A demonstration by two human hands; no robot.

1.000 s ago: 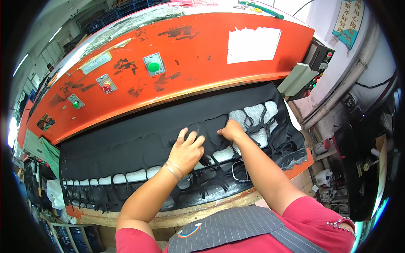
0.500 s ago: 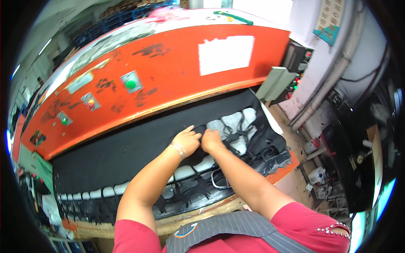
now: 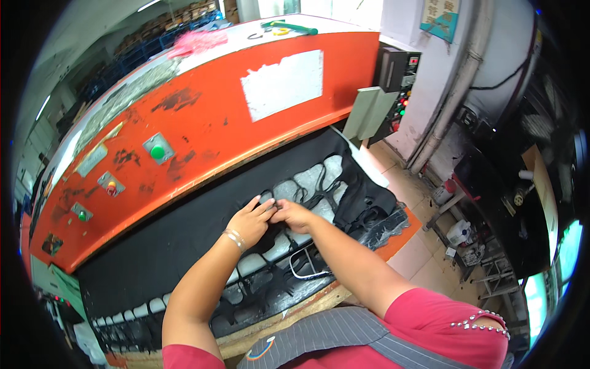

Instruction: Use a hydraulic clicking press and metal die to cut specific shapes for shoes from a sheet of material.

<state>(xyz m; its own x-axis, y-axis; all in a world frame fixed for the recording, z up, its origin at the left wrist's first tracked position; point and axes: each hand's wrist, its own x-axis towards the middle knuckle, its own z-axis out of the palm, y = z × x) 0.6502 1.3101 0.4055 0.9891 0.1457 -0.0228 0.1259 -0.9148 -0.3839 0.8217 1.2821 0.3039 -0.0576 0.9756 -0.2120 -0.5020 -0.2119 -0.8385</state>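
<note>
A wide black sheet point(image 3: 184, 246) lies along the press bed, with cut-out openings showing a pale grey board point(image 3: 287, 192) beneath. My left hand point(image 3: 251, 222) bends its fingers over the sheet's edge beside the openings; its thumb is hidden. Close against it, my right hand point(image 3: 294, 215) is closed, pinching a bit of the black sheet between the fingertips. Just what lies between the two hands is partly covered. Loose black strips point(image 3: 362, 194) are bunched at the sheet's right end, and thin strips hang along the near edge.
Behind the bed rises an orange machine front point(image 3: 215, 123) with a green button point(image 3: 158, 151) and a red button point(image 3: 111, 188). A white looped frame point(image 3: 301, 275) lies near my right forearm. A control box point(image 3: 399, 86) stands right, and a wooden edge point(image 3: 307, 307) runs in front of me.
The view has swung, so the scene sits further left. More grey openings show beside my hands, and my right hand has drawn in against the left, which remains on the sheet.
</note>
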